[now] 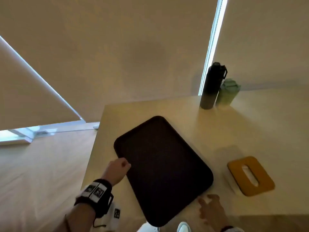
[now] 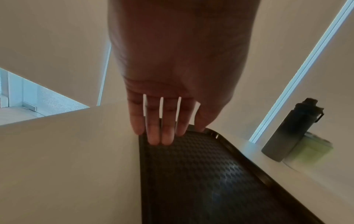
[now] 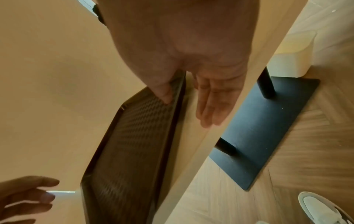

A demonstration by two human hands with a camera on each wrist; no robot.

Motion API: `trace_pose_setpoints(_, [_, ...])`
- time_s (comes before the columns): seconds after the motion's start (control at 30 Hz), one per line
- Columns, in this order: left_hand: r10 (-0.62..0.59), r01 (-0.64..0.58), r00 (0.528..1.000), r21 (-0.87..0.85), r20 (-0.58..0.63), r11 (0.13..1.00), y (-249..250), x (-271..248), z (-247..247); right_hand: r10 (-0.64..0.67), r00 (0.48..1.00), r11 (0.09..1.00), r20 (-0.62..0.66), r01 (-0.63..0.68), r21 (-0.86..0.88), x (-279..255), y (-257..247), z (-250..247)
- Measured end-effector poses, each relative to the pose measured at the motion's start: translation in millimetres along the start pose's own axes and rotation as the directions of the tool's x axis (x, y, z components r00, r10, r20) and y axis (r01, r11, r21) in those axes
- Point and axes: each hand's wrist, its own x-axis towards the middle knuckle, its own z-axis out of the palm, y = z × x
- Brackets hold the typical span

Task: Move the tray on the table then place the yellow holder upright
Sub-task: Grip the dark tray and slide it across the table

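The left hand (image 2: 178, 63) reaches out with straight, slightly spread fingers (image 2: 153, 133), their tips touching the rim of the dark tray (image 1: 163, 166) at its left edge; nothing is grasped. The right hand (image 1: 211, 210) is likewise released, fingers (image 3: 208, 112) extended just beside the tray's near right edge, the thumb lying over the rim. The tray lies flat and askew on the counter (image 1: 250, 128), its near corner past the counter's front edge. Right of the right hand's fingers, apart from the tray, the yellow holder (image 1: 250, 175) lies flat on its side. Far beyond, a dark bottle (image 1: 211, 86) and a green bottle (image 1: 226, 92) stand side by side.
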Motion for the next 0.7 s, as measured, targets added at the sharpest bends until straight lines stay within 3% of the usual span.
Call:
trace_pose_setpoints(0.17, [0.03,-0.034,0.997,-0.047,-0.077,0.998,23.7,47.9,-4.5,-0.053,0.998,0.998,-0.023,0.054,0.034,12.4,-14.3,7.4])
trace_pose_setpoints(0.33, [0.052,-0.048,0.996,0.062,-0.071,0.997,38.4,107.4,-10.2,-0.059,0.985,0.997,-0.161,0.065,0.031,28.7,-33.2,15.1])
trace_pose_setpoints(0.53, [0.085,-0.061,0.992,0.242,-0.09,0.968,34.1,178.2,-30.0,-0.186,0.95,0.97,-0.249,0.138,-0.198,58.2,-82.2,6.0])
trace_pose_setpoints(0.7, [0.079,-0.074,0.997,0.226,-0.011,0.971,16.7,216.4,-40.5,-0.277,0.91,0.934,-0.309,0.179,-0.31,92.6,-145.1,0.6])
